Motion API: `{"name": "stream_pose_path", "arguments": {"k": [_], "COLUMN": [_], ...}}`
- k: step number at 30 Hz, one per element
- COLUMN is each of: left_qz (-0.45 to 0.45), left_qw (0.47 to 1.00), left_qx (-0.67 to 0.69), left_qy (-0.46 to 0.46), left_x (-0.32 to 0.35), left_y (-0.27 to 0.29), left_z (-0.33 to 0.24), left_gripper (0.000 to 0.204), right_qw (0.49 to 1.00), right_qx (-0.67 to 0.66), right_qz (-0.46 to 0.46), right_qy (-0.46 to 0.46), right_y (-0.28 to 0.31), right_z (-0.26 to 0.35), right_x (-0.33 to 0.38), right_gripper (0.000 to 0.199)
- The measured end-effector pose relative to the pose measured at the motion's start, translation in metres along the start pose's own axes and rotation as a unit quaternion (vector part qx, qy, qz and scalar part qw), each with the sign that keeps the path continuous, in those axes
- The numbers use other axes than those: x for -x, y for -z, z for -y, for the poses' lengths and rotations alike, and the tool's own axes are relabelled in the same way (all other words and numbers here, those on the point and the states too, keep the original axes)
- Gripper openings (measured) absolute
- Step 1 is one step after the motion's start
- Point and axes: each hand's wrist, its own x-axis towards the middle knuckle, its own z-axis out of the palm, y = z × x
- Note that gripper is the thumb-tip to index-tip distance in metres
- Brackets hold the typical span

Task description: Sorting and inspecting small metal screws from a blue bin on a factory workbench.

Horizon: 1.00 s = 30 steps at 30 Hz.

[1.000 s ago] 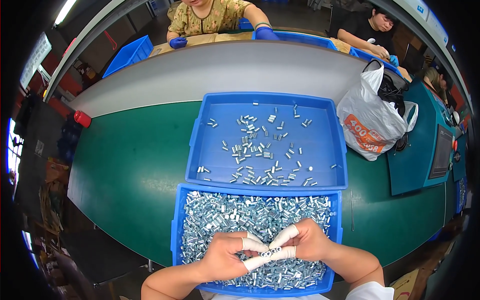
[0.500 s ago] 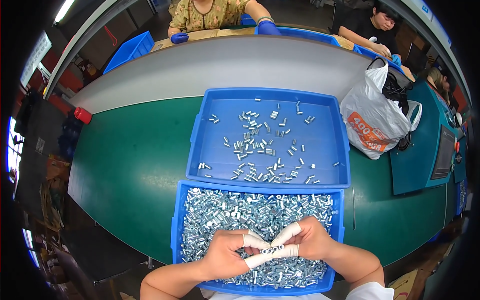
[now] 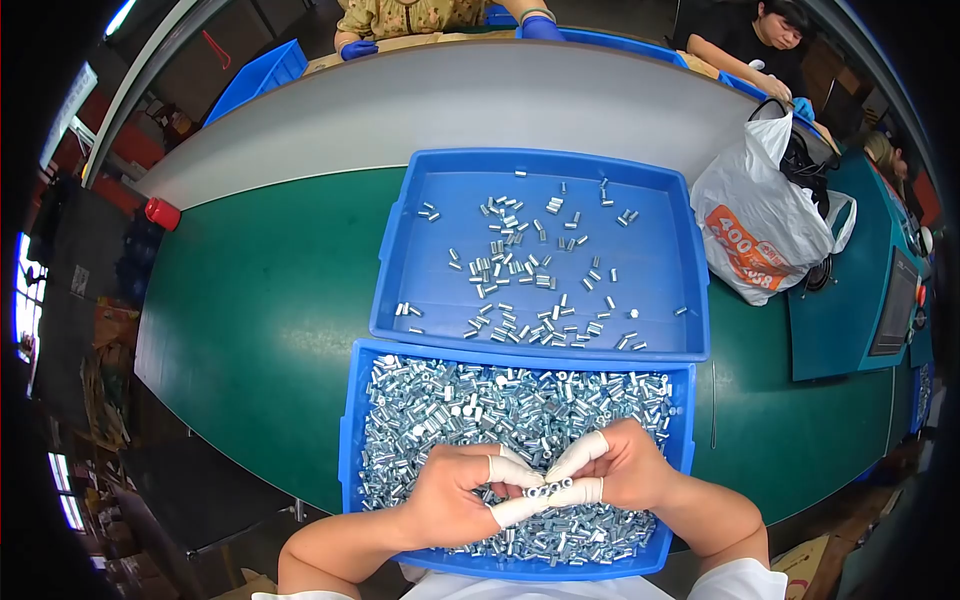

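Over the near blue bin [image 3: 349,440], full of small silvery metal sleeves [image 3: 440,405], my two hands meet fingertip to fingertip. Between them sits a short row of several metal sleeves [image 3: 549,490], with their round hollow ends facing me. My left hand [image 3: 458,495] pinches the row's left end with thumb and finger. The right end is pinched by my right hand [image 3: 625,470]. White finger cots cover the thumbs and forefingers of both hands. Beyond stands a second blue tray [image 3: 430,270], where similar sleeves lie scattered in a loose single layer.
A grey partition [image 3: 450,110] runs behind the green table [image 3: 250,300]. To the right are a white plastic bag [image 3: 760,220], a thin rod [image 3: 714,405] and a teal machine with a screen [image 3: 893,305]. A red container [image 3: 162,213] stands far left. Co-workers sit beyond the partition.
The view has shifted slightly, so the trays and partition appear higher. Both hands keep their pinch on the row of sleeves, with barely any movement.
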Motion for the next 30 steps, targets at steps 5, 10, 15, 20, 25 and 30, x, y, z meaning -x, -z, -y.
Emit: {"name": "stream_pose_path", "arguments": {"k": [5, 10, 15, 20, 25, 30], "left_qz": [0.0, 0.002, 0.004, -0.009, -0.009, -0.005], "left_qw": [1.0, 1.0, 1.0, 0.999, 1.0, 0.999], "left_qx": [-0.002, 0.001, 0.028, 0.017, 0.006, 0.014], "left_qy": [-0.008, -0.008, -0.008, -0.026, -0.028, -0.033], "left_x": [0.001, 0.004, 0.001, -0.003, -0.006, -0.003], "left_y": [-0.001, -0.003, -0.002, 0.001, 0.003, 0.0], "left_z": [0.001, 0.001, 0.002, 0.001, 0.005, 0.005], "left_gripper": [0.022, 0.022, 0.021, 0.023, 0.023, 0.024], "right_qw": [1.0, 1.0, 1.0, 0.999, 0.999, 1.0], "right_qx": [0.004, -0.004, -0.006, -0.021, -0.01, -0.009], "right_qz": [0.0, -0.002, -0.013, -0.022, -0.029, -0.012], "right_qy": [0.01, 0.001, -0.006, 0.01, 0.008, 0.01], "right_y": [-0.001, -0.002, -0.005, -0.006, -0.004, -0.002], "right_z": [-0.001, -0.004, 0.002, 0.005, 0.004, 0.001], "right_x": [0.001, 0.005, 0.003, -0.001, -0.004, -0.002], "right_gripper": [0.022, 0.022, 0.018, 0.02, 0.023, 0.024]}}
